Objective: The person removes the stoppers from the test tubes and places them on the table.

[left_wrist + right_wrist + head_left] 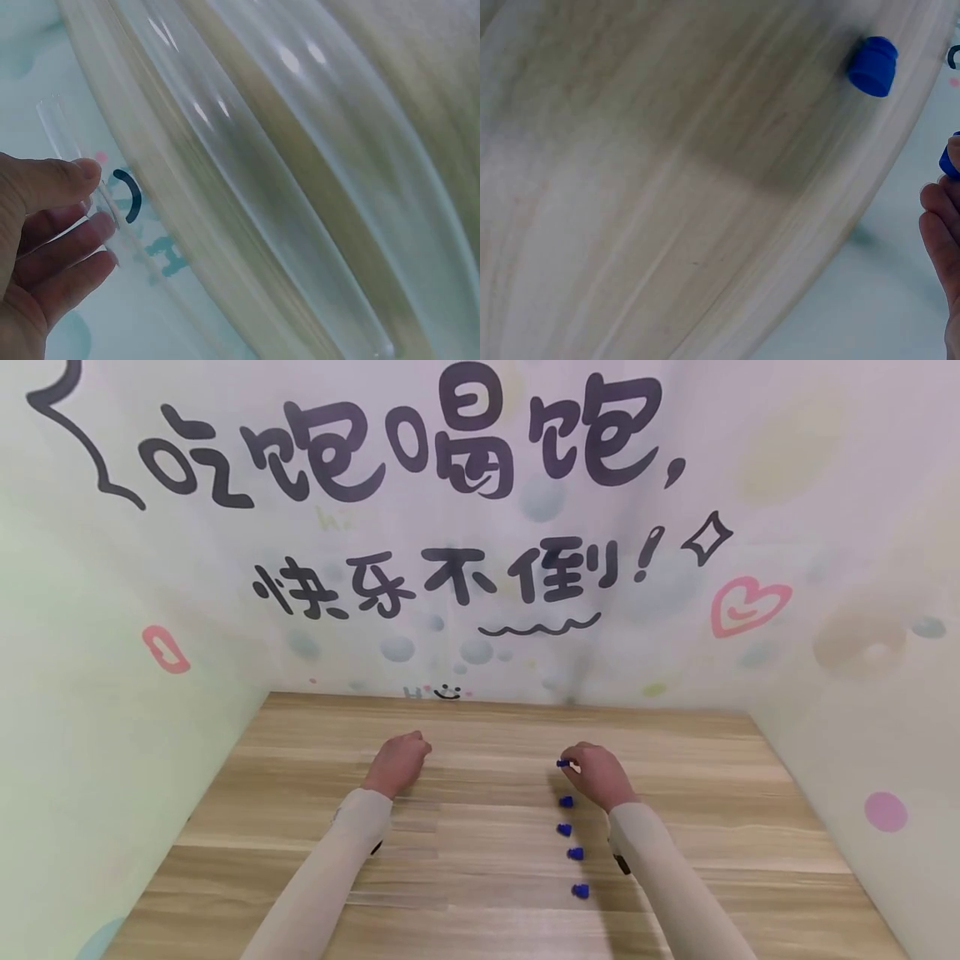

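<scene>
Over the back of the wooden table my left hand (397, 764) pinches a clear test tube (58, 127) between thumb and fingers; the tube's end sticks up past the thumb in the left wrist view. Level with it on the right, my right hand (600, 775) holds a small blue stopper (562, 763) at its fingertips. In the right wrist view that hand is mostly cut off by the frame edge, with part of the held blue stopper (946, 162) showing. Another stopper (873, 67) lies on the table near it.
Several blue stoppers (575, 853) form a loose column on the wooden table (510, 877) in front of the right hand. More clear test tubes (401, 852) lie side by side near the left forearm. A printed wall (465, 518) stands behind the table's back edge.
</scene>
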`<state>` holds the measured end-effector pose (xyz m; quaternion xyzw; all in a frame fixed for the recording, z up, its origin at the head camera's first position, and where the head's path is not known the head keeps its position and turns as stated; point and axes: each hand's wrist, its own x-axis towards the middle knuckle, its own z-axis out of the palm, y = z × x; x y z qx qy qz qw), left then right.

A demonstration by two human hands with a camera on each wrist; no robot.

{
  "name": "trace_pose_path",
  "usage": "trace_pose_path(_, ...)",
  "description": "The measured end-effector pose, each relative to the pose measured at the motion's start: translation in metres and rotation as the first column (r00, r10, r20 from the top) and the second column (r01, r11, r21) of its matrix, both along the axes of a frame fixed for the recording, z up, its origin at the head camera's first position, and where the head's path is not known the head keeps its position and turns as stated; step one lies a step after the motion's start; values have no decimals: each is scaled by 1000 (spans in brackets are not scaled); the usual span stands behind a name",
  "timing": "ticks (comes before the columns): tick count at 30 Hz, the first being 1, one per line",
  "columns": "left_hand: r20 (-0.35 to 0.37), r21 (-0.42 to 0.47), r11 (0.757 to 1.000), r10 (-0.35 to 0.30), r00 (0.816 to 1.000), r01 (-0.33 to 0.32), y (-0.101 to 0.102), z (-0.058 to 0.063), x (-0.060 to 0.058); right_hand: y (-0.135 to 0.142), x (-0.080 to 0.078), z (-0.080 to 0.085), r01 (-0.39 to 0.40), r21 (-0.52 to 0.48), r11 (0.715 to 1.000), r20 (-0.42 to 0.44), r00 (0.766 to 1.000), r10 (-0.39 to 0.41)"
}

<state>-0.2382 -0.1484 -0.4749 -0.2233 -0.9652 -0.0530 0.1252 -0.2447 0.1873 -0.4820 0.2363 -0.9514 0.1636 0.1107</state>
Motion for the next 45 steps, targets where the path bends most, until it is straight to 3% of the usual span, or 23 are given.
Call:
trace_pose_path(11, 92, 10, 999, 35, 995, -36, -5, -6, 4, 2, 6, -11, 46, 15, 999, 105, 993, -48)
trace_pose_path(20, 151, 30, 998, 51, 987, -56, -8, -18, 6, 1, 8, -29, 73, 45, 996, 162, 984, -79)
trace_pose_path(31, 130, -8, 998, 64, 989, -63, -9, -23, 3, 3, 6, -34, 71, 45, 996, 163, 984, -77)
trace_pose_path(45, 85, -23, 997, 71, 994, -69, -10, -21, 3, 2, 3, -29, 79, 59, 995, 172, 981, -89)
